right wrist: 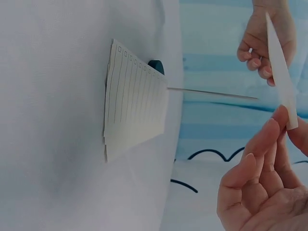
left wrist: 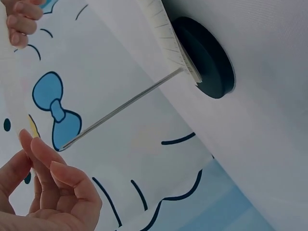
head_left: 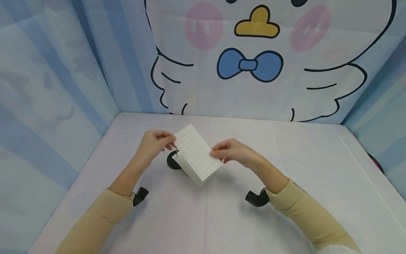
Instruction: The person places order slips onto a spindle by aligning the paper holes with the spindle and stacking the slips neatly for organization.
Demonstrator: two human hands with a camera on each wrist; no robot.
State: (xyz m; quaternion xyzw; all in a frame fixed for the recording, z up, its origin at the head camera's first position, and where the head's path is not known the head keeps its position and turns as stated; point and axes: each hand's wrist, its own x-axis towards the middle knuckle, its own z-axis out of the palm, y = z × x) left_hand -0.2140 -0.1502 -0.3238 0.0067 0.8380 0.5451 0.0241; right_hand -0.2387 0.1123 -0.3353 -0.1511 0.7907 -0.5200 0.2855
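Both hands hold up a lined paper sheet over a paper spike. My left hand pinches its upper left corner, thumb against fingers. At the sheet's right edge, my right hand pinches it between thumb and fingers. The spike has a dark round base and a thin metal rod rising from it. Several more lined sheets sit low on the rod, close over the base. In the right wrist view, the held sheet appears nearly edge-on beside the rod's tip.
A pale cloth covers the table. Striped blue curtains stand at the sides, and a backdrop with a cartoon figure hangs behind. A black wrist mount juts from the right cuff, another wrist mount from the left.
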